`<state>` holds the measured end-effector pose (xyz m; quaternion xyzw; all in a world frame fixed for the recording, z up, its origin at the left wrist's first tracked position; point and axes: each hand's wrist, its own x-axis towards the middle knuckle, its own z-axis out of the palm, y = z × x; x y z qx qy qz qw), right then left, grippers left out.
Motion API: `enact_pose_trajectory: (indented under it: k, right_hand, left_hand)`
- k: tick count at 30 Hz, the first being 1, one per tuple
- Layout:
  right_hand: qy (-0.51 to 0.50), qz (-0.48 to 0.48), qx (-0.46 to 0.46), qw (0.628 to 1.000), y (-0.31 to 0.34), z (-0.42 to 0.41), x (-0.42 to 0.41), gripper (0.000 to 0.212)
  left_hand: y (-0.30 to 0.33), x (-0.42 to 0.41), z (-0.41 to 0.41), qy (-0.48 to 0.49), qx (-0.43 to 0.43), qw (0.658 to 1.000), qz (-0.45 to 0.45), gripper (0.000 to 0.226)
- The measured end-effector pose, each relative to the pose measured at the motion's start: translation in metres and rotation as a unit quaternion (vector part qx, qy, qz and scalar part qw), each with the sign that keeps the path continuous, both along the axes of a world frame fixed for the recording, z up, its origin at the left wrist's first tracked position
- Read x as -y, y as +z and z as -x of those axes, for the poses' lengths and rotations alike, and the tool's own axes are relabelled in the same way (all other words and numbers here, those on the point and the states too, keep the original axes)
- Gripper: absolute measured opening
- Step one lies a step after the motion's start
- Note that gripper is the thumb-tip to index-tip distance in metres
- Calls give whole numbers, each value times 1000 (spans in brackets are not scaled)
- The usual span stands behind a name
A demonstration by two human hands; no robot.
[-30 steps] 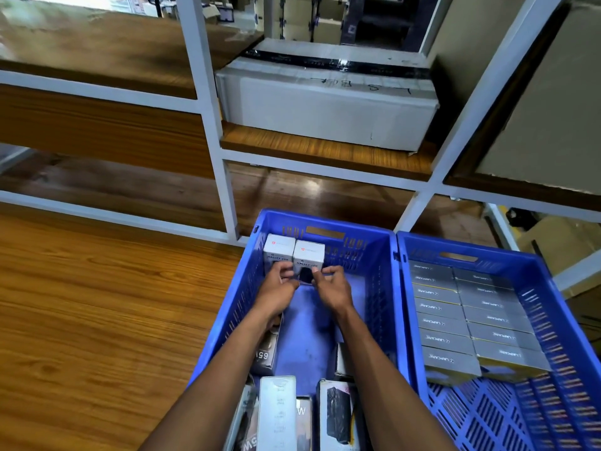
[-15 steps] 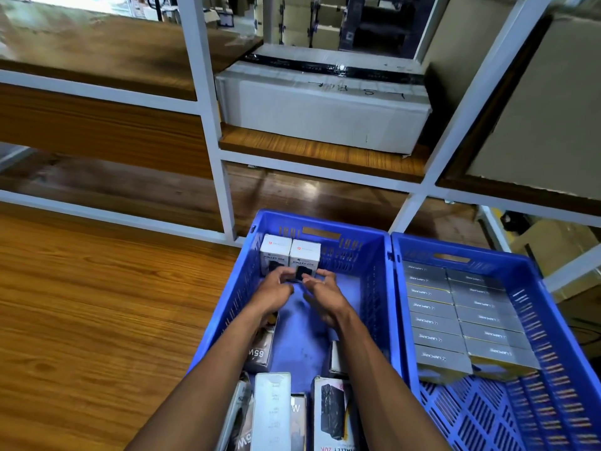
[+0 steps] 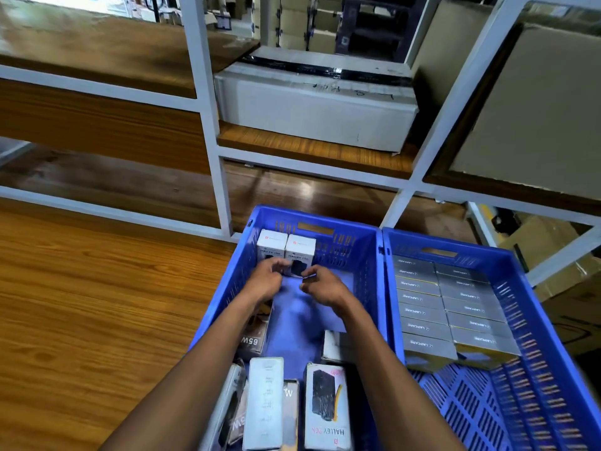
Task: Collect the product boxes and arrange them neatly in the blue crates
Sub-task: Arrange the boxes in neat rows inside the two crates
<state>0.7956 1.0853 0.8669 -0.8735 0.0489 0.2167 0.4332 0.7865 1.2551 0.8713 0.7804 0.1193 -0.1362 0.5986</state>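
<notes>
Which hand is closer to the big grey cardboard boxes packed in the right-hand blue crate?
Right. The right hand is in the neighbouring crate, nearer the grey cardboard boxes; the left hand lies farther left.

Warehouse: metal shelving (image 3: 208, 118), cartons (image 3: 318, 105), blue crates (image 3: 377, 242).

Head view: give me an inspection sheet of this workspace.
Surface: wooden floor.
Job's things: left crate with two white boxes upright at its far wall, loose boxes at the near end; right crate with grey boxes in two neat rows.
Clutter: nothing seen.
Hands: left hand and right hand near the white boxes, fingers loosely curled, holding nothing.
Cables: nothing seen.
Surroundings: white-framed shelves, carton.
</notes>
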Motion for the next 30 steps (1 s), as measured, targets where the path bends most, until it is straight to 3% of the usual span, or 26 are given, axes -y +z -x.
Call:
enact_pose_trajectory:
  k: [5,11,18,22,24,27,30]
  right_hand:
    - [162,72,-4,984,3,25,-26,49]
    - [303,196,8,932,-3,43,-75,100]
    - [417,310,32,854,0,44,-105,80]
    - [382,304,63,871,-2,47,-95,64]
    - [332,283,64,897,-7,42,-86,72]
    - [165,134,52,976,3,34,-60,80]
    - [19,-13,-2,1000,22,26,-32,65]
  left_hand:
    - [28,-12,8,2,22,1000,8,58]
    - [41,-25,32,8,2,999,44,47]
    - [39,-32,46,-29,5,998,57,43]
    - [38,-33,46,-16,23,996,80,41]
    - [39,-32,45,-14,36,996,86,41]
    - [40,-33,40,-4,60,996,67,39]
    - [34,-32,38,3,77,995,57,31]
